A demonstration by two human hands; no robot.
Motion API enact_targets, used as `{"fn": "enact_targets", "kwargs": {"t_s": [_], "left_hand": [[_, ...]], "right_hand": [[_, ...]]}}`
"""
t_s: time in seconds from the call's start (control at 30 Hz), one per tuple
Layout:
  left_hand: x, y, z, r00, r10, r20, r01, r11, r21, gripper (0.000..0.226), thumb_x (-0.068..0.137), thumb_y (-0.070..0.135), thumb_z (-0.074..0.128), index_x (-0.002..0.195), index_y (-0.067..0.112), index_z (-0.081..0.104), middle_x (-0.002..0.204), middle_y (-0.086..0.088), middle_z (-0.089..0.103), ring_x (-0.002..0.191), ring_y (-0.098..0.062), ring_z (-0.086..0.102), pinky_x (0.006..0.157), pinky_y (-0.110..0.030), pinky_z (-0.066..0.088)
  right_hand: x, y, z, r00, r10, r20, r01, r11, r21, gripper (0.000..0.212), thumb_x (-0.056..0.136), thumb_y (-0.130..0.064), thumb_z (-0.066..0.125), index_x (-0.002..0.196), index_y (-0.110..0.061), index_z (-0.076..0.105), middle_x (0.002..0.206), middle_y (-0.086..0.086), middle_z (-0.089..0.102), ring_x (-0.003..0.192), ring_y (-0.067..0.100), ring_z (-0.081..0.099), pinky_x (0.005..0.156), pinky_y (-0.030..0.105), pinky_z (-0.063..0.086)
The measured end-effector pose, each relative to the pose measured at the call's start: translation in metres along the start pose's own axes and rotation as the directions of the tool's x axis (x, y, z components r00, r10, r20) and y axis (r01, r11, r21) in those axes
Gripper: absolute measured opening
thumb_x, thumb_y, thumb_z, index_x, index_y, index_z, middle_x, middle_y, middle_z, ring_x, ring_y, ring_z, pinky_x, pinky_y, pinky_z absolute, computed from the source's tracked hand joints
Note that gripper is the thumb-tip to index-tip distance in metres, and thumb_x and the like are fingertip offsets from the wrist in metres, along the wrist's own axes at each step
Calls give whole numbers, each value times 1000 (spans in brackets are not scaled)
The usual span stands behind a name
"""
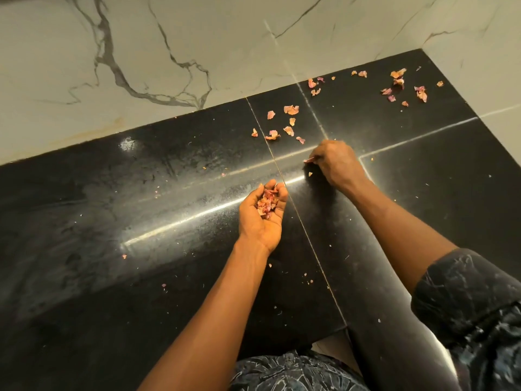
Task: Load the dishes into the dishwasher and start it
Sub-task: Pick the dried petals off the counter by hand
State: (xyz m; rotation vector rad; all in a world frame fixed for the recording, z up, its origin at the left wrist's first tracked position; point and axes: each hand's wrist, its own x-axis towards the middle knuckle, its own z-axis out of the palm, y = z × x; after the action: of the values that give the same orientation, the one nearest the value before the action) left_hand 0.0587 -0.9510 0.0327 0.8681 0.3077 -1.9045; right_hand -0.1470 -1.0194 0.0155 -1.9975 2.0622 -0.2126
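Left hand mid-frame, palm up, fingers cupped round petal pile. Right hand above-right pinches single petal, long axis left-right, tip pointing left. Loose petals scattered on black counter, upper right.

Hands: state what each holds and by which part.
Left hand cups a heap of pink flakes in its palm; right hand pinches a single flake by its end.

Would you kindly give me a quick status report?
Left hand cupping pink flakes. Right hand pinching one flake off black surface. No dishwasher in view.
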Motion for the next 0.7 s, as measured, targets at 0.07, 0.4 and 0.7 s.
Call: {"fn": "enact_targets", "kwargs": {"t_s": [0.07, 0.4, 0.7], "left_hand": [[0, -1, -2, 1000, 1, -9, -1, 1000, -1, 25, 101, 9, 48, 94, -6, 67, 80, -15, 72, 76, -25, 70, 73, -31, 62], [-1, -8, 0, 1000, -18, -6, 19, 1000, 15, 25, 101, 9, 47, 96, -7, 66, 80, -16, 72, 76, -25, 71, 74, -31, 62], [-1, -4, -1, 1000, 3, -21, -3, 1000, 7, 25, 101, 9, 48, 95, -6, 66, 80, -15, 72, 75, -25, 72, 77, -32, 61]], "right_hand": [[-3, 12, -4, 991, 134, -25, -131, 986, 100, 23, 86, -4, 66, 95, -19, 80, 95, 8, 75, 90, 30, 68, 77, 36, 55], [-18, 2, -6, 981, 192, 43, -195, 974, 116, 36, 74, -13, 84, 109, -10, 73, 109, 14, 67, 100, 34, 64, 82, 40, 54], [-30, -20, 26, 1000, -17, -14, 16, 998, -68, 20, 83, -13, 54, 91, -9, 73, 91, 10, 63, 83, 34, 62, 66, 39, 51]]}}
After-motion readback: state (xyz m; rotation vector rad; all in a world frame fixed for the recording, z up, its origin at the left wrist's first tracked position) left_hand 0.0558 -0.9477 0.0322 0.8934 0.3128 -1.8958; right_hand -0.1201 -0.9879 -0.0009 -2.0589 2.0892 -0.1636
